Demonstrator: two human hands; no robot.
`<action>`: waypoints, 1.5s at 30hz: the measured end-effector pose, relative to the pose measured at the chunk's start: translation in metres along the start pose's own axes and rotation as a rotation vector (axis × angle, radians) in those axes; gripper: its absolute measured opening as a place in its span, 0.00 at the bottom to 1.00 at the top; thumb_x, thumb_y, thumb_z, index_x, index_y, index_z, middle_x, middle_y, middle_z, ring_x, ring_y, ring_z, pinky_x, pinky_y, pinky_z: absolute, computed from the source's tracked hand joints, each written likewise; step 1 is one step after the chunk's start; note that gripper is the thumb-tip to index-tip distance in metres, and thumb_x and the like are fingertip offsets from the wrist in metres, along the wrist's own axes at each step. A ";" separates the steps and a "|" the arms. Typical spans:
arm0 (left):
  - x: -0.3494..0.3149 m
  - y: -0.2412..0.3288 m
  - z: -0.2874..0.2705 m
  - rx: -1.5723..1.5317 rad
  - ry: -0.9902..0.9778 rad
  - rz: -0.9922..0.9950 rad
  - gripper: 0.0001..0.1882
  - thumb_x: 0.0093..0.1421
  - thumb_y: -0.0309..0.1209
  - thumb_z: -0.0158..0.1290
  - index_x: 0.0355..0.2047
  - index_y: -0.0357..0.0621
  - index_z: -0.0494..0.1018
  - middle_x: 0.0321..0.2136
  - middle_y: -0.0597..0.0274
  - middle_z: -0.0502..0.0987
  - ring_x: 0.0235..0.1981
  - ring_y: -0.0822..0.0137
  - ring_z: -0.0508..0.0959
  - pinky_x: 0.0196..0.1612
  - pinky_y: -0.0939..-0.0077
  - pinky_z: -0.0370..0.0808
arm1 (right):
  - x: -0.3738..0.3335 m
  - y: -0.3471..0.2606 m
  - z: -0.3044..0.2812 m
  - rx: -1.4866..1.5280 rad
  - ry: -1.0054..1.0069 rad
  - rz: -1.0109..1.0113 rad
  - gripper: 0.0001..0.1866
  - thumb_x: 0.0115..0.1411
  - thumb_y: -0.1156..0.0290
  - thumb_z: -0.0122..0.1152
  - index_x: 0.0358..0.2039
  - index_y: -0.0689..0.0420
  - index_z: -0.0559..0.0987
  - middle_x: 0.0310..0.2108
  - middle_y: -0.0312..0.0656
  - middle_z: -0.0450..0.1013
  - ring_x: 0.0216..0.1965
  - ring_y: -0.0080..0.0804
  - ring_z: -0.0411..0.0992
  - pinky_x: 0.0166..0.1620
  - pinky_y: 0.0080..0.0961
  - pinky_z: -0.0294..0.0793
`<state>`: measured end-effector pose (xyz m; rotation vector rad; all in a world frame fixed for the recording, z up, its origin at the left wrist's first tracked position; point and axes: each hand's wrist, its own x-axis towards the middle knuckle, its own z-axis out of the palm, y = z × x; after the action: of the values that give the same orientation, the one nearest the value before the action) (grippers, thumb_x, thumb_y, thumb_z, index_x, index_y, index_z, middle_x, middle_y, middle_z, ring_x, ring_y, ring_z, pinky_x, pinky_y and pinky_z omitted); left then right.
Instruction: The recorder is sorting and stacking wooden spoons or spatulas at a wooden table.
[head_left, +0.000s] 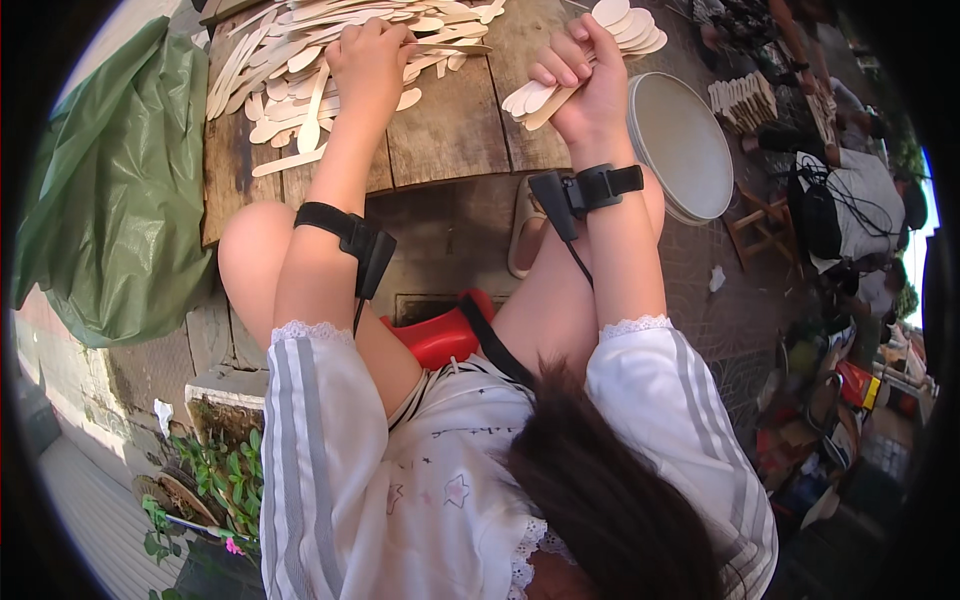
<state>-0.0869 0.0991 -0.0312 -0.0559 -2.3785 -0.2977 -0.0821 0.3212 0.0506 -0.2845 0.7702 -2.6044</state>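
Wooden spoons and flat wooden pieces lie in a heap (300,85) across the far left of a plank table (440,130). My left hand (368,65) is over the heap, fingers curled down and closed on a wooden spoon (455,48) seen almost edge-on, its tip pointing right. Right of the heap, above the table's right side, my right hand (585,75) is wrapped round a bundle of wooden spoons (628,27). The rounded bowls stick out beyond the fist, and the handle ends show at its left. Each forearm wears a black strap with a small device.
A green plastic sheet (120,200) hangs at the table's left. A round pale bucket (685,145) stands right of my right wrist, with bundled wooden pieces (742,103) beyond it. A red seat (435,338) is under me. Potted plants (225,475) stand lower left.
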 end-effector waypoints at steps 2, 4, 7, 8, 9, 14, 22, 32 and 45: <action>0.005 0.004 -0.004 -0.032 0.049 -0.077 0.05 0.49 0.39 0.60 0.27 0.58 0.79 0.25 0.74 0.77 0.36 0.62 0.71 0.42 0.63 0.61 | 0.000 0.005 0.001 -0.137 0.072 -0.042 0.11 0.63 0.59 0.51 0.31 0.53 0.69 0.12 0.25 0.53 0.14 0.16 0.52 0.24 0.18 0.56; 0.009 0.013 -0.010 -0.117 0.053 -0.180 0.06 0.50 0.39 0.60 0.29 0.57 0.79 0.25 0.73 0.77 0.34 0.65 0.72 0.41 0.66 0.62 | 0.001 0.009 0.001 -0.274 0.170 -0.053 0.12 0.63 0.59 0.52 0.35 0.55 0.70 0.12 0.25 0.52 0.15 0.16 0.53 0.24 0.18 0.57; 0.012 0.025 -0.022 -0.676 -0.065 -0.443 0.10 0.52 0.39 0.60 0.33 0.52 0.80 0.27 0.72 0.78 0.33 0.71 0.73 0.40 0.74 0.64 | 0.003 0.014 0.001 -0.465 0.287 -0.045 0.15 0.62 0.59 0.54 0.41 0.58 0.72 0.14 0.26 0.54 0.16 0.16 0.55 0.24 0.17 0.58; 0.013 0.029 -0.029 -1.160 -0.192 -0.586 0.12 0.53 0.39 0.60 0.36 0.49 0.79 0.30 0.71 0.79 0.32 0.75 0.73 0.39 0.79 0.64 | 0.004 0.016 0.001 -0.523 0.312 -0.033 0.16 0.62 0.59 0.55 0.43 0.59 0.72 0.16 0.27 0.56 0.17 0.16 0.56 0.24 0.17 0.59; 0.012 0.036 -0.033 -1.279 -0.270 -0.579 0.12 0.55 0.37 0.59 0.36 0.42 0.79 0.27 0.69 0.77 0.30 0.79 0.72 0.37 0.84 0.65 | 0.004 0.018 -0.002 -0.586 0.346 -0.023 0.17 0.61 0.60 0.56 0.44 0.60 0.72 0.17 0.28 0.58 0.18 0.16 0.58 0.24 0.17 0.60; 0.008 0.052 -0.038 -1.269 -0.553 -0.324 0.10 0.55 0.36 0.59 0.31 0.43 0.77 0.25 0.71 0.75 0.30 0.80 0.70 0.38 0.83 0.65 | 0.008 0.023 -0.006 -0.549 0.299 -0.182 0.13 0.57 0.66 0.62 0.38 0.59 0.73 0.18 0.32 0.66 0.15 0.19 0.62 0.20 0.16 0.63; 0.005 0.064 -0.046 -1.327 -0.639 -0.401 0.12 0.54 0.39 0.59 0.28 0.43 0.76 0.25 0.72 0.74 0.29 0.80 0.68 0.35 0.82 0.65 | 0.001 0.015 0.007 -0.583 0.133 -0.025 0.15 0.57 0.59 0.61 0.37 0.58 0.76 0.19 0.27 0.66 0.17 0.14 0.60 0.21 0.15 0.60; -0.007 0.025 -0.025 -0.402 -0.249 -0.490 0.13 0.52 0.40 0.53 0.31 0.43 0.75 0.32 0.61 0.75 0.39 0.64 0.73 0.44 0.66 0.65 | 0.004 0.015 -0.002 -0.458 0.280 -0.115 0.11 0.56 0.61 0.61 0.27 0.54 0.73 0.19 0.30 0.65 0.20 0.18 0.62 0.24 0.18 0.63; -0.021 0.016 -0.015 0.085 -0.323 -0.160 0.13 0.48 0.36 0.59 0.33 0.47 0.74 0.37 0.60 0.73 0.44 0.58 0.70 0.45 0.60 0.62 | 0.007 0.019 -0.005 -0.314 0.175 -0.040 0.12 0.56 0.64 0.60 0.24 0.53 0.68 0.22 0.33 0.65 0.22 0.24 0.65 0.27 0.22 0.67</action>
<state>-0.0593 0.1122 -0.0311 0.1372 -2.7205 -0.2796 -0.0840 0.3064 0.0364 -0.1631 1.2495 -2.5629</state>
